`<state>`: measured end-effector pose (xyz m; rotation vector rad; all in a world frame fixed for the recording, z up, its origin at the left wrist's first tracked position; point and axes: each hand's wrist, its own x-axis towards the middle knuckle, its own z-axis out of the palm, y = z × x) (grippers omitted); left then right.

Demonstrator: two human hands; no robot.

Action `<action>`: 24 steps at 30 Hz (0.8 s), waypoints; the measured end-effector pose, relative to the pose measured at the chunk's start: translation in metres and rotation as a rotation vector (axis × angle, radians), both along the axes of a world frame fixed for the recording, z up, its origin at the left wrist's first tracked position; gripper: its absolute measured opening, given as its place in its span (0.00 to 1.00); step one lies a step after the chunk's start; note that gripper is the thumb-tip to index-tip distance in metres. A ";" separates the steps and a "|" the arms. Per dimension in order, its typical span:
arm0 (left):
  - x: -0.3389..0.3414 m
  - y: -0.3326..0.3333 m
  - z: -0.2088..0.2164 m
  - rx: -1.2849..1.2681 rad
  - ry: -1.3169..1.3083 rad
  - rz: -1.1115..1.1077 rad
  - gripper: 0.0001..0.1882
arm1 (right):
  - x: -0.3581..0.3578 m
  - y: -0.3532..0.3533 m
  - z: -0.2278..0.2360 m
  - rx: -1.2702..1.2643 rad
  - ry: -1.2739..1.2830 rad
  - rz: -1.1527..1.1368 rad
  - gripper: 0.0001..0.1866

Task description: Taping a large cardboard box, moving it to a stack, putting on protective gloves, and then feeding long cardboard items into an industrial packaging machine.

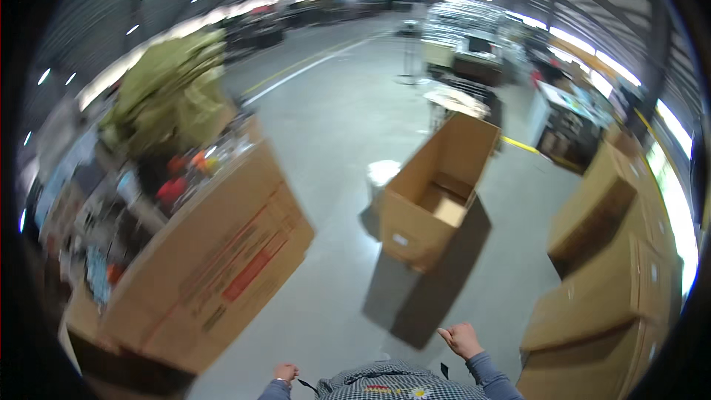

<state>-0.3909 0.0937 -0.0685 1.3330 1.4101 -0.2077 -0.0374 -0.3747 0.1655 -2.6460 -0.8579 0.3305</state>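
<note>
My left hand (286, 372) hangs low beside my checked apron (392, 380), its fingers curled in, with nothing visible in them. On the other side, my right hand (461, 341) is raised a little in a loose fist, the thumb pointing inward. Neither hand touches a box. Ahead of me on the grey floor stands an open-topped cardboard box (418, 233), with a paler patch inside at the bottom. It is the thing closest to my right hand, though well beyond reach of its fingers.
At left, a large printed cardboard box (222, 274) stands by piled mixed items and a greenish sheet (167, 92). Stacked cartons (592, 304) line the right side. A white bucket-like container (383, 172) stands beside the open box. Farther back are a workbench (570, 104) and racks.
</note>
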 end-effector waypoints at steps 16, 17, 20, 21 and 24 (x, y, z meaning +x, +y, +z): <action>0.541 -0.103 0.004 -0.105 -0.183 -1.032 0.15 | 0.228 -0.150 -0.071 0.147 0.214 -0.627 0.16; 0.562 -0.091 -0.016 -0.203 -0.253 -1.048 0.16 | 0.236 -0.164 -0.091 0.246 0.367 -0.657 0.17; 0.685 -0.181 0.027 -0.036 -0.218 -1.325 0.18 | 0.194 -0.237 -0.179 0.088 0.546 -0.852 0.21; 0.732 -0.207 0.022 -0.127 -0.219 -1.427 0.19 | 0.147 -0.282 -0.239 0.192 0.431 -0.986 0.22; 0.846 -0.259 0.021 -0.516 -0.283 -1.460 0.21 | 0.115 -0.309 -0.233 0.028 0.758 -1.268 0.23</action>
